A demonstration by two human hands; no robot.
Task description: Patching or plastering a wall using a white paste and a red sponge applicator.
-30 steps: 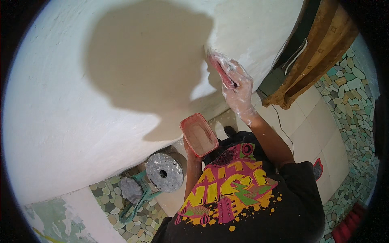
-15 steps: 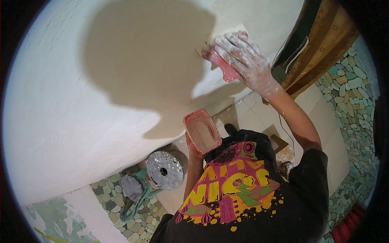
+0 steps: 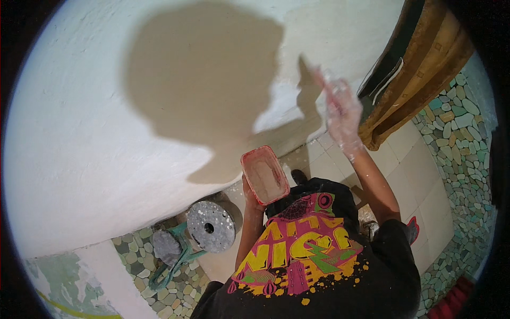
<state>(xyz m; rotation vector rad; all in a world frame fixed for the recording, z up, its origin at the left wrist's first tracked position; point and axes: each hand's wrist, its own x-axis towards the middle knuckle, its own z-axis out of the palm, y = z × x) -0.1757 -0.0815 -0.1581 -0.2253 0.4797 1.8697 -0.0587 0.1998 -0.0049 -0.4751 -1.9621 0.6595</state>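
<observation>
My left hand [image 3: 251,195] is wrapped round the side of a red rectangular tub [image 3: 245,165], which holds beige putty or plaster paste. Coated in white residue, my right hand [image 3: 344,114] is raised just off the wall to the right of the tub. It grips a pink flat spreader [image 3: 320,78], seen nearly edge-on and smeared by motion. The pale wall [image 3: 85,138] curves across the upper left. A large head-shaped shadow and the shadow of my arm and spreader fall on it.
A speckled grey round stool [image 3: 226,220] with a green frame stands by the wall's foot. Brown curtain cloth [image 3: 430,74] hangs at the right, beside a dark opening and a pale cable. Pebble-patterned flooring [image 3: 454,154] borders beige tiles [image 3: 425,186]. Something red [image 3: 451,300] lies lower right.
My right hand has lifted the spreader off the wall, moving right and down and turning it edge-on. The left hand and tub stay nearly in place.
</observation>
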